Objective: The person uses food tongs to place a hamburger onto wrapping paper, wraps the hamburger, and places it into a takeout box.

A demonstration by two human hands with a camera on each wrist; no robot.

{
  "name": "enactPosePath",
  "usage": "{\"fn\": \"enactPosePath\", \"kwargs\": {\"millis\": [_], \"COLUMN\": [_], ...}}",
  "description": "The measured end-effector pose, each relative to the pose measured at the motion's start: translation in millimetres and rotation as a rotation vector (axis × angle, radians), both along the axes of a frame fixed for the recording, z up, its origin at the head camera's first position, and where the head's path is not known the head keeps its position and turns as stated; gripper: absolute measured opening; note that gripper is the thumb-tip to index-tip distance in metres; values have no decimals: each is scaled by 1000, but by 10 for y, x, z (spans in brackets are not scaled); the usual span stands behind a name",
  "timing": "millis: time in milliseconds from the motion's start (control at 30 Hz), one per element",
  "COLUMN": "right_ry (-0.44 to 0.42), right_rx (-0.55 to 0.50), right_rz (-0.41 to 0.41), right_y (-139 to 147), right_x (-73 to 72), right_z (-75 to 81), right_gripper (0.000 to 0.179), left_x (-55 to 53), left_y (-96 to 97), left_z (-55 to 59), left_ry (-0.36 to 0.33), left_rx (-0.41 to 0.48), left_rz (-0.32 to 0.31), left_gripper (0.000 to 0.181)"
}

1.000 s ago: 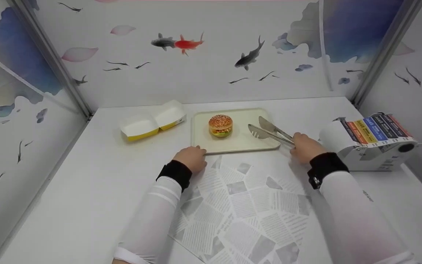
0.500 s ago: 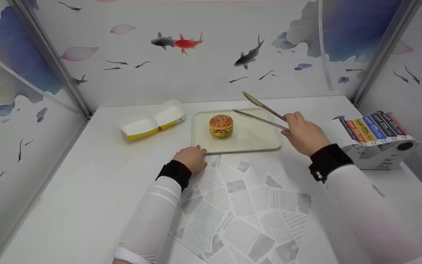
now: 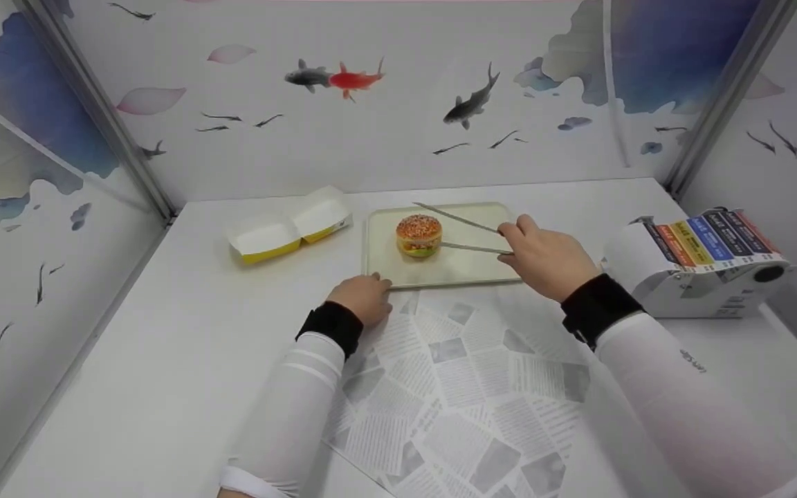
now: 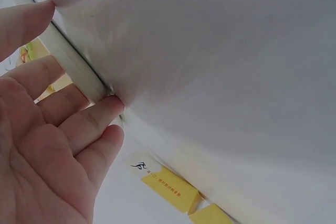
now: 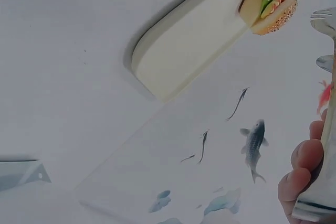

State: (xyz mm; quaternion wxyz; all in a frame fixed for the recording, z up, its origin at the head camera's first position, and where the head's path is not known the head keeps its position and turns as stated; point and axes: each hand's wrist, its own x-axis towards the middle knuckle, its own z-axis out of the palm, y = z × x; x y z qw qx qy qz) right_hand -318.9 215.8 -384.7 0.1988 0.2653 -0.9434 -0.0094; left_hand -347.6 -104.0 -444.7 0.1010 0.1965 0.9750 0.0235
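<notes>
A toy-like hamburger [image 3: 418, 236] with a sesame bun sits upright on the left half of a cream tray [image 3: 471, 272]. My right hand [image 3: 547, 259] grips metal serving tongs [image 3: 464, 220], their two arms spread apart. One arm reaches behind the burger; the other ends at its right side, and whether it touches is unclear. Fork tines on the tongs [image 5: 322, 22] show in the right wrist view. At the tray's front left corner rests my left hand [image 3: 362, 299]. In the left wrist view its fingers [image 4: 86, 121] touch the tray's rim, with the thumb apart from them.
An open white-and-yellow burger box [image 3: 270, 250] lies left of the tray. A white box with coloured labels [image 3: 703, 266] stands at the right. Newsprint-patterned paper [image 3: 464, 401] lies in front of the tray. Walls with fish pictures enclose the table's back and sides.
My right hand has lifted the tongs from the tray's right side and moved them left to the burger, turning their arms. The left hand, burger and tray stay in place.
</notes>
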Motion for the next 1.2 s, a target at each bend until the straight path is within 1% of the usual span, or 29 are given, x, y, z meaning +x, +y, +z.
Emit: {"fn": "enactPosePath", "kwargs": {"millis": [100, 200, 400, 567, 700, 833, 1000, 1100, 1200], "right_ry": [34, 46, 55, 56, 72, 79, 31, 11, 22], "right_rx": [56, 93, 143, 164, 201, 228, 223, 222, 251], "right_rz": [3, -5, -23, -39, -75, -93, -115, -123, -123], "right_y": [1, 17, 3, -66, -135, -226, -349, -408, -455], "right_x": [10, 10, -28, -70, -106, -133, -138, -133, -126], "right_z": [-40, -83, -154, -193, -195, -167, -124, -120, -142], "right_gripper": [39, 36, 35, 37, 39, 43, 49, 44, 39], "left_x": [0, -6, 26, 52, 68, 85, 97, 96, 88], "left_y": [-1, 0, 7, 10, 9, 8, 12, 11, 6], "left_z": [-6, -21, -3, 15, 20, 47, 80, 79, 66], "left_ry": [-6, -10, -14, -3, 9, 16, 23, 31, 35], "left_rx": [6, -4, -16, -13, -4, -7, -2, -1, -6], "left_rz": [6, 12, 31, 30, 23, 15, 8, 5, 8], "left_gripper": [52, 53, 53, 52, 51, 50, 49, 48, 49]}}
